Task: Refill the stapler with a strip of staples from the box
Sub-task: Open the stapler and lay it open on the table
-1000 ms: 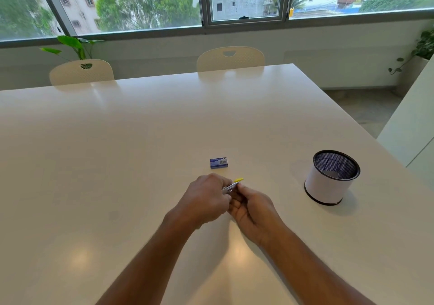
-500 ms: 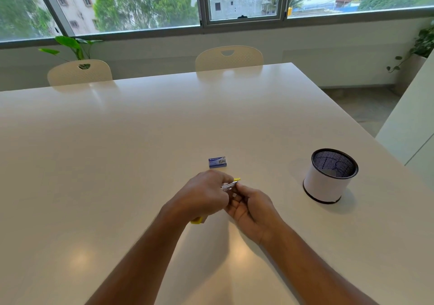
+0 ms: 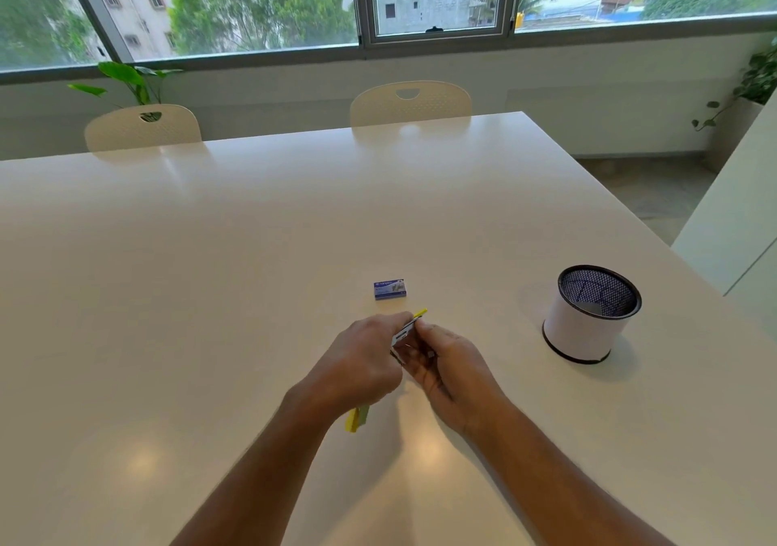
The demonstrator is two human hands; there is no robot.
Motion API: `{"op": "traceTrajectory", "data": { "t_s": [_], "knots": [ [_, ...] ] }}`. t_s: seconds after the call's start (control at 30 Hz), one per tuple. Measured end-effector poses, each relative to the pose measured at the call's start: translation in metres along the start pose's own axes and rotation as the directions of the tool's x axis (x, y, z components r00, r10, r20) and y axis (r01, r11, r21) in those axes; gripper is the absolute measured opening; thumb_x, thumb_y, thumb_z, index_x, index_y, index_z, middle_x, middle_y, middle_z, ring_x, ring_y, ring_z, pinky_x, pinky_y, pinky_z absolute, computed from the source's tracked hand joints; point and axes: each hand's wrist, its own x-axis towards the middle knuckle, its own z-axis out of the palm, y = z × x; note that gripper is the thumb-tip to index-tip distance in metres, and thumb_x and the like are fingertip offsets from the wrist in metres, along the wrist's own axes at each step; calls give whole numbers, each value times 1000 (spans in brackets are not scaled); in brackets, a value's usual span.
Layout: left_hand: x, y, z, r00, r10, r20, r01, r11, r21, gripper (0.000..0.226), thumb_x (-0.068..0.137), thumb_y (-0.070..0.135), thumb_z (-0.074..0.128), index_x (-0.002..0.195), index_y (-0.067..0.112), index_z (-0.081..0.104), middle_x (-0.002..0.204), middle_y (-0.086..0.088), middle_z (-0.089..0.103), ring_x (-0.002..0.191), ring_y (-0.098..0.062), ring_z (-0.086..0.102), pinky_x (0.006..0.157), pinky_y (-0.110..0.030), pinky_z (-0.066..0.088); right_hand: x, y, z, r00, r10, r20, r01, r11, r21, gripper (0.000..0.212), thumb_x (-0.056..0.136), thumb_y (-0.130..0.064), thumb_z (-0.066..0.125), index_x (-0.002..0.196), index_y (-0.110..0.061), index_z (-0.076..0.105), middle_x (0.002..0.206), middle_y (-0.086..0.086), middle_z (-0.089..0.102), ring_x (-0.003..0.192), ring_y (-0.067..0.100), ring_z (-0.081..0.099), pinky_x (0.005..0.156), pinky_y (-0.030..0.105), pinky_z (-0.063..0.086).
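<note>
A small yellow stapler (image 3: 407, 329) is held above the white table (image 3: 210, 272); its metal magazine and yellow tip stick out between my hands, and its yellow rear end shows below my left wrist. My left hand (image 3: 361, 362) is wrapped around the stapler's body. My right hand (image 3: 452, 362) meets it from the right, fingertips on the metal part. Whether a strip of staples is in those fingers, I cannot tell. The blue staple box (image 3: 390, 289) lies shut on the table just beyond the hands.
A white pen cup with a black mesh rim (image 3: 590, 314) stands to the right. Two cream chairs (image 3: 410, 102) sit at the far table edge. The table's right edge drops to the floor.
My left hand has tilted the stapler, so its yellow rear end now shows below the wrist. My right fingers have shifted slightly along the metal part. The box has not moved.
</note>
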Motion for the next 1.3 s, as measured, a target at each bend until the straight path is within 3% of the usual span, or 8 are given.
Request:
{"op": "traceTrajectory", "data": {
  "t_s": [0.2,0.4,0.6,0.77,0.87,1.03,1.2,1.3],
  "knots": [
    [-1,-21,10,995,1,-100,-8,998,-70,44,89,-5,54,109,30,70,84,4,71,79,-17,67,74,-37,57,1,2,-2,993,-111,33,116,952,-284,30,104,-14,50,104,7,71,97,23,74,89,27,68,87,33,56],
    [-1,-38,20,975,-112,-194,58,963,-264,36,102,4,58,119,34,71,86,2,72,65,-4,69,57,-14,50,-1,-2,-6,935,-352,44,287,679,-676,28,103,-23,52,95,-17,78,90,2,78,85,11,70,85,26,52],
    [-4,-42,26,928,-250,-276,87,867,-491,28,106,5,51,125,18,64,89,-5,76,61,-6,71,52,-19,53,-4,-8,-6,885,-458,86,347,524,-778,24,103,-20,52,96,-25,75,97,-8,78,94,1,70,88,23,53],
    [-3,-37,28,879,-383,-284,25,632,-774,16,108,6,49,119,12,59,85,-13,79,71,-24,79,64,-33,64,-20,-8,4,858,-478,190,415,425,-804,14,100,-19,59,102,-26,70,90,-9,76,83,11,73,81,34,62],
    [-4,-33,28,850,-456,-265,-28,463,-886,14,107,8,45,110,14,57,83,-12,82,74,-25,80,65,-37,66,-35,7,7,866,-412,284,425,305,-852,16,91,-33,70,106,-38,68,91,-19,74,83,4,70,72,25,60],
    [-12,-29,38,835,-539,-112,-55,120,-991,13,110,12,41,107,10,53,97,-25,81,91,-36,80,72,-44,65,-46,28,-5,819,-393,419,402,-130,-907,35,93,-33,68,127,-32,60,113,-16,62,93,2,60,85,22,54],
    [-16,-37,50,814,-579,48,-25,-117,-993,11,105,5,49,97,3,56,92,-29,79,79,-39,79,70,-46,68,-43,14,-15,780,-426,458,412,-199,-889,16,94,-16,65,107,-21,73,96,-4,68,80,12,62,74,29,54],
    [-18,-48,56,799,-597,73,6,-114,-993,11,99,-2,56,90,0,62,82,-24,80,69,-33,79,68,-45,68,-42,10,-23,809,-398,432,386,-194,-902,18,93,-14,66,109,-16,74,96,1,67,83,17,63,78,34,55]
  ]
}}
